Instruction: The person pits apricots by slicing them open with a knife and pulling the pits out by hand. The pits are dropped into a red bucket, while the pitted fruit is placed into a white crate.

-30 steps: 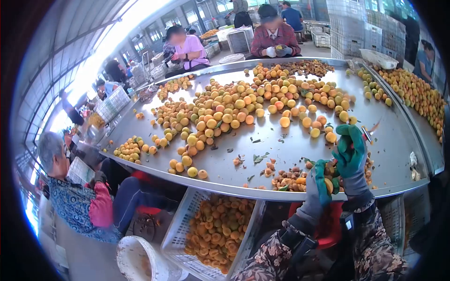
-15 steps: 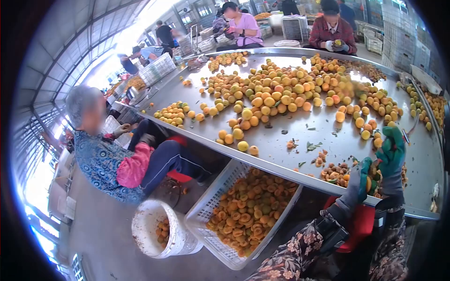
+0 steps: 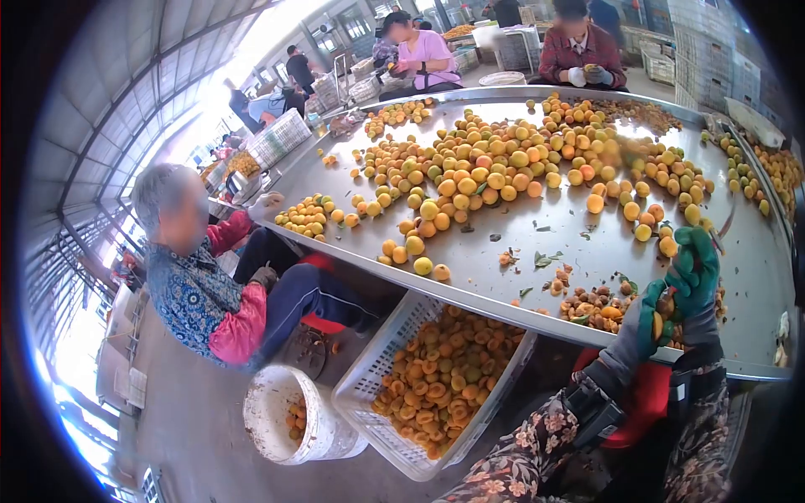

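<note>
In front of me, at the table's near edge, both my hands wear green-and-grey gloves and are close together. My left hand (image 3: 644, 325) is closed around an apricot (image 3: 659, 325), partly hidden by the fingers. Just right of it, my right hand (image 3: 695, 272) has its fingers curled round a thin tool that looks like a small knife (image 3: 725, 225), its end sticking out above the glove. A pile of pits and apricot scraps (image 3: 599, 308) lies on the metal table (image 3: 495, 281) left of my hands. Whole apricots (image 3: 482, 172) are heaped farther back.
Below the table edge stand a white crate (image 3: 356, 394) of apricot halves and a white bucket (image 3: 277, 402) with some fruit inside. A person (image 3: 201, 285) sits at the left; other people (image 3: 583, 54) work across the table. Crates (image 3: 708, 59) are stacked back right.
My hands have come closer together, the right moving slightly down and its fingers curling more. The seated person at the left has raised a hand to the table's edge.
</note>
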The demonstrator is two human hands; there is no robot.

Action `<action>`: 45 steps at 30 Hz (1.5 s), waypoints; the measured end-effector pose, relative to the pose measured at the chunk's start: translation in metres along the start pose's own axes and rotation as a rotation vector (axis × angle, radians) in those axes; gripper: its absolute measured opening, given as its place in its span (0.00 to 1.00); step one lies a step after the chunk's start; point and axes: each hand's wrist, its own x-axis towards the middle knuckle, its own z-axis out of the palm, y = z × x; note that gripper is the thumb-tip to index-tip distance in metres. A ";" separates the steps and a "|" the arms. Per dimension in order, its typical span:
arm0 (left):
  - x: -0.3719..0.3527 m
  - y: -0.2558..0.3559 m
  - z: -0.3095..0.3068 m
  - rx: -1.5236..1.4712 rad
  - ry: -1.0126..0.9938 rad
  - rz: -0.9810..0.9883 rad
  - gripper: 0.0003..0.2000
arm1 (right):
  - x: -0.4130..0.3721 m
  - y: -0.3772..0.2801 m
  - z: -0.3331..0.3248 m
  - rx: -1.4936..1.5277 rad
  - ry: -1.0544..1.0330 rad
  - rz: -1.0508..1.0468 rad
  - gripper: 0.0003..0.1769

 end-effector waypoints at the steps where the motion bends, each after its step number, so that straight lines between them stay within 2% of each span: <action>1: 0.005 -0.026 -0.007 0.048 0.010 0.051 0.20 | -0.002 -0.011 0.000 0.002 0.023 -0.009 0.19; 4: 0.016 -0.060 -0.022 0.160 -0.002 0.095 0.35 | 0.000 -0.022 -0.009 -0.275 0.191 -0.147 0.17; 5: 0.017 -0.048 -0.023 0.296 0.032 0.122 0.31 | -0.001 -0.025 -0.013 0.017 0.300 -0.055 0.15; 7: 0.016 0.003 -0.002 -0.203 0.276 -0.087 0.20 | -0.008 -0.068 -0.027 0.453 0.313 0.335 0.13; 8: 0.021 0.013 0.001 -0.203 0.271 -0.098 0.20 | -0.017 -0.053 -0.031 0.449 0.323 0.341 0.13; 9: 0.024 0.017 0.004 -0.059 0.277 -0.083 0.18 | -0.032 -0.023 -0.033 0.324 0.284 0.440 0.12; 10: 0.026 0.016 0.009 0.086 0.280 -0.066 0.15 | -0.043 -0.011 -0.031 0.206 0.181 0.427 0.12; 11: 0.029 0.013 0.014 0.086 0.296 -0.024 0.16 | -0.050 -0.005 -0.030 0.037 0.037 0.321 0.11; 12: 0.029 0.016 0.019 0.091 0.289 -0.026 0.16 | -0.056 0.001 -0.029 -0.201 -0.065 0.114 0.11; 14: 0.025 0.024 0.024 0.329 0.287 -0.031 0.14 | -0.061 0.004 -0.029 -0.493 -0.133 -0.167 0.10; 15: 0.024 0.019 0.023 0.334 0.287 -0.041 0.14 | -0.065 0.005 -0.030 -0.611 -0.143 -0.284 0.10; 17: 0.024 0.010 0.022 0.549 0.273 0.097 0.14 | -0.075 0.012 -0.038 -0.313 -0.290 0.133 0.14; 18: 0.025 0.002 0.021 0.546 0.267 0.094 0.14 | -0.077 0.016 -0.041 -0.318 -0.286 0.137 0.14; 20: 0.027 -0.015 0.020 0.402 0.315 0.082 0.14 | -0.080 0.022 -0.047 0.419 -0.180 0.678 0.15; 21: 0.027 -0.016 0.021 0.374 0.335 0.083 0.14 | -0.081 0.020 -0.049 0.417 -0.169 0.682 0.15; 22: 0.025 0.001 0.030 0.372 0.324 0.071 0.14 | -0.081 0.013 -0.048 0.261 -0.159 0.603 0.12; 24: 0.020 0.030 0.047 0.937 0.180 0.216 0.14 | -0.077 -0.008 -0.040 -0.060 -0.128 0.447 0.09; 25: 0.021 0.024 0.045 0.885 0.171 0.204 0.14 | -0.069 -0.035 -0.035 0.257 -0.032 0.649 0.10; 29: 0.022 0.011 0.038 0.853 0.128 0.128 0.14 | -0.071 -0.018 -0.043 0.341 -0.033 0.764 0.10; 30: 0.022 0.013 0.039 0.853 0.117 0.126 0.14 | -0.072 -0.015 -0.044 0.189 -0.038 0.666 0.09; 32: 0.020 0.016 0.042 0.513 0.105 0.039 0.15 | -0.073 -0.011 -0.047 -0.114 -0.049 0.469 0.07; 33: 0.021 0.016 0.044 0.167 0.136 -0.035 0.14 | -0.072 -0.011 -0.048 -0.114 -0.037 0.474 0.07; 36: 0.020 0.031 0.040 0.194 0.164 0.054 0.13 | -0.069 -0.018 -0.049 -0.183 0.076 0.500 0.10; 37: 0.019 0.042 0.034 0.337 0.160 0.078 0.13 | -0.070 -0.017 -0.051 -0.185 0.078 0.504 0.10; 38: 0.016 0.051 0.028 0.336 0.156 0.075 0.13 | -0.071 -0.012 -0.051 -0.139 0.097 0.513 0.11; 40: 0.006 0.073 0.014 0.628 0.129 0.263 0.16 | -0.074 -0.002 -0.051 -0.044 0.139 0.528 0.15; 41: -0.003 0.091 0.006 0.794 0.153 0.268 0.16 | -0.074 0.003 -0.049 0.224 0.180 0.585 0.19; 42: -0.015 0.114 -0.004 0.959 0.173 0.264 0.16 | -0.073 0.005 -0.049 0.236 0.198 0.481 0.18; 43: -0.025 0.137 -0.015 1.320 0.136 0.448 0.14 | -0.073 0.005 -0.052 0.235 0.222 0.389 0.18; 45: -0.057 0.179 -0.031 1.653 0.100 0.447 0.16 | -0.072 -0.003 -0.060 0.115 0.310 0.345 0.12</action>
